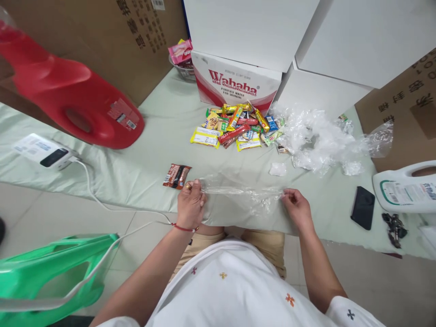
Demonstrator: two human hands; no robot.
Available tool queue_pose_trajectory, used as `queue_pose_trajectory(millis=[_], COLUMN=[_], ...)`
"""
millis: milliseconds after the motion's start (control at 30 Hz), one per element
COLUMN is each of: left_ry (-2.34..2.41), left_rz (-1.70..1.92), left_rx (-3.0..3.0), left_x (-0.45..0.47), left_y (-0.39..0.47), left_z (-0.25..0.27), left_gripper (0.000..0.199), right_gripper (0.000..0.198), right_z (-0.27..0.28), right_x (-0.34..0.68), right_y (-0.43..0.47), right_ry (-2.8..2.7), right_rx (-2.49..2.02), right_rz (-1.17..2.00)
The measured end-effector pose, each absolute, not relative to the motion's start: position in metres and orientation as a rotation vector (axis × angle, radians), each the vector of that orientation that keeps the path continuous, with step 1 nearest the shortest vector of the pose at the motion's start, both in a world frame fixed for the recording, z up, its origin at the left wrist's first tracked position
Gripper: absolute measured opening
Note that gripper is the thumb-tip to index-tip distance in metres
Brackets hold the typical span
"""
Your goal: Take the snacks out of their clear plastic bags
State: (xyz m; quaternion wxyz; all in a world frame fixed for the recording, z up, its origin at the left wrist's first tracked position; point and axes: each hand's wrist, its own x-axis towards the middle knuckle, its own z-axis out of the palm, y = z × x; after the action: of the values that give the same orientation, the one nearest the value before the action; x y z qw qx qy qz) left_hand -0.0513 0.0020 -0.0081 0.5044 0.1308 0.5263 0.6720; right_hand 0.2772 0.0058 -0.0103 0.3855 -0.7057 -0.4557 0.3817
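A clear plastic bag [243, 195] is stretched flat between my two hands, low over the front of the cloth-covered table. My left hand [191, 203] pinches its left end with closed fingers. At the other end, my right hand [297, 206] grips the edge between thumb and fingertips. Just beyond my left hand lies a brown snack packet [176, 176]. A small folded piece of clear plastic [278, 169] rests behind the bag. Farther back is a pile of wrapped snacks [235, 125], with a heap of crumpled clear bags [316, 138] to its right.
Behind the snacks stands a Wahaba carton [235, 81]. A large red bottle [81, 100] and a white device [44, 151] with a cable are on the left. On the right are a phone [363, 208], keys [394, 230] and a white bottle [408, 187]. A green stool [57, 272] stands below.
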Motion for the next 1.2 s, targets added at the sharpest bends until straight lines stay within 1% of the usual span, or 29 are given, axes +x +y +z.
queue_pose_trajectory(millis=[100, 167, 200, 267, 300, 333, 433, 467, 500, 567, 667, 733, 800, 867, 900, 967, 1033, 1100, 1167, 1200], left_ry=[1.314, 1.332, 1.336, 1.341, 1.341, 1.341, 1.365, 1.384, 1.405, 1.454, 1.592, 1.762, 1.907, 1.907, 1.832, 1.569, 1.257, 1.053, 1.102, 1.189], left_rz=[1.598, 1.580, 1.570, 1.538, 1.522, 1.509, 1.482, 1.463, 1.433, 1.355, 1.323, 1.424, 1.583, 1.680, 1.661, 1.474, 1.170, 0.934, 0.863, 0.849], left_rx=[0.333, 0.358, 0.372, 0.398, 0.410, 0.422, 0.450, 0.454, 0.459, 0.491, 0.615, 0.749, 0.898, 1.085, 1.208, 1.524, 1.863, 2.154, 2.313, 2.354], left_x=[-0.050, -0.046, -0.045, -0.042, -0.042, -0.042, -0.052, -0.056, -0.061, -0.070, -0.079, -0.081, -0.078, -0.072, -0.066, -0.051, -0.030, -0.006, 0.017, 0.026], left_y=[0.002, 0.002, 0.002, 0.000, -0.001, -0.003, -0.011, -0.013, -0.016, -0.021, -0.029, -0.034, -0.040, -0.042, -0.041, -0.033, -0.019, -0.002, 0.013, 0.020], left_z=[-0.010, -0.009, -0.009, -0.007, -0.006, -0.005, -0.009, -0.011, -0.014, -0.019, -0.018, -0.010, 0.004, 0.021, 0.029, 0.041, 0.043, 0.035, 0.019, 0.009], left_gripper=[0.059, 0.060, 0.060, 0.060, 0.060, 0.059, 0.057, 0.057, 0.056, 0.054, 0.045, 0.038, 0.029, 0.020, 0.016, 0.009, 0.008, 0.014, 0.024, 0.032], right_gripper=[0.043, 0.050, 0.057, 0.071, 0.072, 0.066, 0.028, 0.022, 0.020, 0.020, 0.020, 0.026, 0.027, 0.025, 0.025, 0.026, 0.027, 0.030, 0.034, 0.036], right_z=[0.006, 0.019, 0.024, 0.028, 0.027, 0.024, 0.016, 0.015, 0.015, 0.020, 0.032, 0.043, 0.052, 0.057, 0.055, 0.045, 0.028, 0.009, -0.007, -0.012], right_x=[0.280, 0.268, 0.259, 0.237, 0.227, 0.219, 0.209, 0.210, 0.213, 0.220, 0.230, 0.233, 0.233, 0.230, 0.227, 0.221, 0.214, 0.210, 0.209, 0.209], right_y=[0.003, 0.012, 0.020, 0.040, 0.052, 0.065, 0.102, 0.113, 0.124, 0.142, 0.156, 0.149, 0.126, 0.091, 0.072, 0.037, 0.011, -0.006, -0.014, -0.017], right_ry=[-1.506, -1.732, -1.856, -2.043, -2.070, -2.061, -1.994, -1.969, -1.946, -1.914, -1.952, -1.939, -1.891, -1.908, -1.953, -2.074, -2.186, -2.251, -2.272, -2.278], right_rx=[-1.663, -1.497, -1.431, -1.389, -1.422, -1.482, -1.580, -1.566, -1.547, -1.556, -1.637, -1.604, -1.506, -1.423, -1.402, -1.399, -1.407, -1.394, -1.383, -1.386], right_rz=[0.571, 0.401, 0.369, 0.417, 0.488, 0.584, 0.925, 0.987, 1.000, 0.901, 0.562, 0.283, 0.095, 0.054, 0.078, 0.174, 0.288, 0.377, 0.420, 0.428])
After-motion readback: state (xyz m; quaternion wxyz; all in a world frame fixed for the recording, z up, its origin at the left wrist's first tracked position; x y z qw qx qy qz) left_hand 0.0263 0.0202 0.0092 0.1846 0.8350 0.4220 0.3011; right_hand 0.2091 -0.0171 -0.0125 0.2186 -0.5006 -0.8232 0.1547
